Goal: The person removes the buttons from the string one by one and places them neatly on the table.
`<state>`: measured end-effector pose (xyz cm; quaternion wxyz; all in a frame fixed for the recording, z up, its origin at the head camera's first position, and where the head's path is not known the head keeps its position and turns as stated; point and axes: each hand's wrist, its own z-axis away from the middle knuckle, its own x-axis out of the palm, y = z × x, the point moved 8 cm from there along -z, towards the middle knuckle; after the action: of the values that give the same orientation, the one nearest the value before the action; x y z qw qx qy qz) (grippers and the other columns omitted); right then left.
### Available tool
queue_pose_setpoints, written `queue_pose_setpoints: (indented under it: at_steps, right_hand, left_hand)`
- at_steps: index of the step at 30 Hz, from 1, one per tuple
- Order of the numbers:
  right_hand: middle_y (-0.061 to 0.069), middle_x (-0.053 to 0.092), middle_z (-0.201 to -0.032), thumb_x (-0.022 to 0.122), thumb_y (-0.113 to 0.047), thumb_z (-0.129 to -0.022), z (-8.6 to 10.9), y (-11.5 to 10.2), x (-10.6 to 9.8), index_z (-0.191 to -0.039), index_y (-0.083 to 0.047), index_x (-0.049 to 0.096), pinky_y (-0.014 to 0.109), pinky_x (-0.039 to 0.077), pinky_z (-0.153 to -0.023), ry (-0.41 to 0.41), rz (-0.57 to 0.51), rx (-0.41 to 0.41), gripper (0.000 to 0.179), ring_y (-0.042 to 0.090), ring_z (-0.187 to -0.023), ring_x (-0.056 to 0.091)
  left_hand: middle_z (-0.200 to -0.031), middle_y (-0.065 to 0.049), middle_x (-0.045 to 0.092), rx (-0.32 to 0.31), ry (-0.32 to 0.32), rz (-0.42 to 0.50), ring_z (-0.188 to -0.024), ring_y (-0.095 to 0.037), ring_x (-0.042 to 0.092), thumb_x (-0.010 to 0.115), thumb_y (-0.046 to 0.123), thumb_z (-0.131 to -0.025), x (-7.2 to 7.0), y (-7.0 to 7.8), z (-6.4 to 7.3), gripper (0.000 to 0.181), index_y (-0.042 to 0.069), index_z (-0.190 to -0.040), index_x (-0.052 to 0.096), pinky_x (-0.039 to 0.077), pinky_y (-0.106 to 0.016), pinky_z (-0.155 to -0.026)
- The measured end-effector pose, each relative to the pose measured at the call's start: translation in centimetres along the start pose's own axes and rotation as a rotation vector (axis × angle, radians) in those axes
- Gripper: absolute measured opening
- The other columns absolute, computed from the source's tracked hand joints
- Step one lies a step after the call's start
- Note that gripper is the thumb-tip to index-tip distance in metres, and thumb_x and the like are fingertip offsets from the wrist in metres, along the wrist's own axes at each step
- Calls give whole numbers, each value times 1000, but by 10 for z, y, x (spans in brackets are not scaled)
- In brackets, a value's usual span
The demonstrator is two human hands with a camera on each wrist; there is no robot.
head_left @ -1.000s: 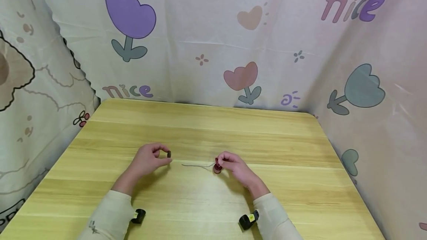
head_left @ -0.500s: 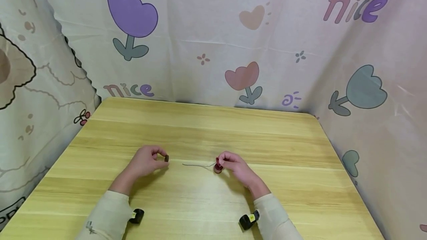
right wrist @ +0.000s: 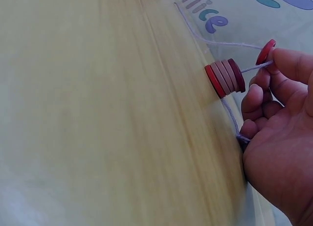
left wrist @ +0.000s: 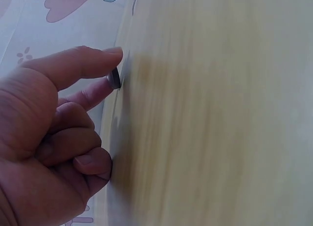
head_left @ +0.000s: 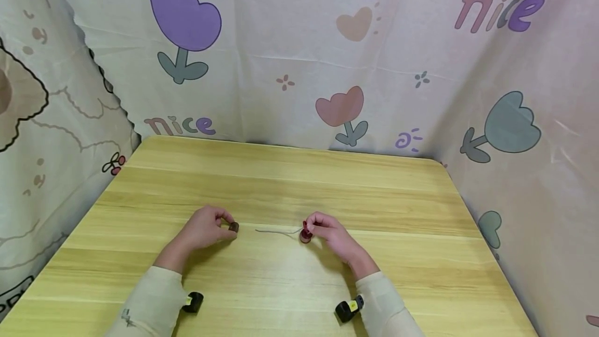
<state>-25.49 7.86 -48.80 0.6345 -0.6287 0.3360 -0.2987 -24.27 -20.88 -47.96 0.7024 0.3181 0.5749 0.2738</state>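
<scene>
From the head camera, the left hand (head_left: pixel 203 228) is left of the middle of the wood-grain table (head_left: pixel 290 181), pinching a small dark brown disc (head_left: pixel 233 227) between thumb and forefinger. To the right, the right hand (head_left: pixel 332 233) pinches a red disc (head_left: pixel 304 224) just above a short stack of discs (head_left: pixel 305 237); a thin pale string (head_left: pixel 273 232) reaches left from there, its end apart from the brown disc.

From the left wrist, the brown disc looks dark grey, round and slim, tilted nearly on edge, with the other fingers curled below.

From the right wrist, the red disc is thin and bright, gripped at the fingertips. The string runs on into the stack: bright red at one end, dull pink between, deep red nearest the hand.
</scene>
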Motion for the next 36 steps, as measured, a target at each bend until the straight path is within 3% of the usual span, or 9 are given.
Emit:
queue_pose_setpoints:
  at_steps: [19,36]
  right_hand:
    - [28,61,-98,52,-15,-102,-1,1,-1,-100,11,54,41,45,-92,0,-1,-4,26,34,-96,61]
    - [28,61,-99,51,-14,-103,0,0,-1,-101,10,55,43,44,-94,-4,3,4,25,35,-97,60]
  left_hand:
    - [-64,-2,44,-34,30,-10,-57,-16,39,87,16,-76,0,-4,0,24,9,-95,74,33,-31,-54]
    - [-72,-4,44,-44,5,6,-65,-19,41,89,14,-74,0,-5,-2,34,7,-103,71,34,-33,-57]
